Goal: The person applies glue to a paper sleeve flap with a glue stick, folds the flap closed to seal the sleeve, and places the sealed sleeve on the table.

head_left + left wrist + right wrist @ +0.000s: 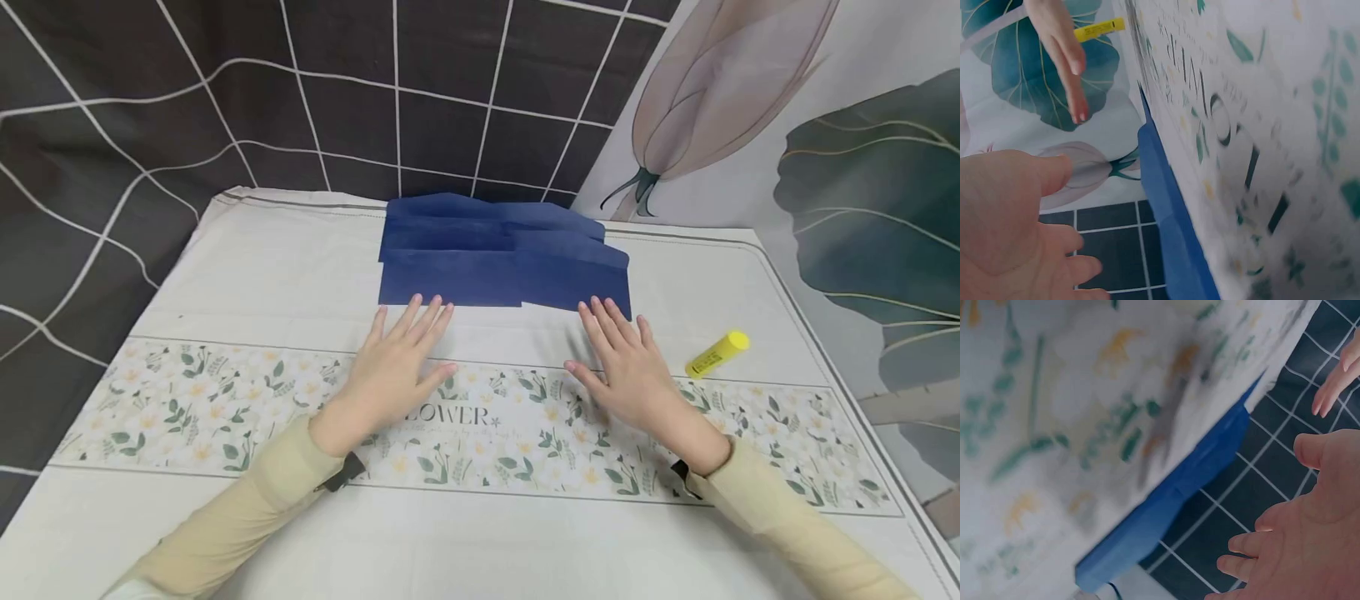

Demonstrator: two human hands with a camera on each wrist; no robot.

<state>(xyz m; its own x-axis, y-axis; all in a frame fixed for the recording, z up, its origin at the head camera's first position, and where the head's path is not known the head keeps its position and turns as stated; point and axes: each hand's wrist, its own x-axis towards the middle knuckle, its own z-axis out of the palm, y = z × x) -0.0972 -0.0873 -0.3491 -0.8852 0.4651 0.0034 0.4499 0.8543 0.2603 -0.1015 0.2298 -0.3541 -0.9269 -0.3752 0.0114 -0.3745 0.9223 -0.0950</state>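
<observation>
Several dark blue envelopes (450, 279) lie overlapping in two columns near the back of the table. My left hand (393, 367) hovers palm down with spread fingers, its fingertips at the front edge of the left column in the head view. On the other side my right hand (622, 367) is spread the same way, fingertips by the front edge of the right column. Neither hand holds anything. To the right of the right hand lies a yellow glue stick (717, 354). Both wrist views show the palms above the cloth, with the blue envelopes (1175, 237) beyond.
A white tablecloth (300, 275) with a printed floral band and lettering covers the table. Behind it hangs a dark cloth (442, 108) with a white grid. To the right is a pale curtain (757, 179) with large flower and leaf prints.
</observation>
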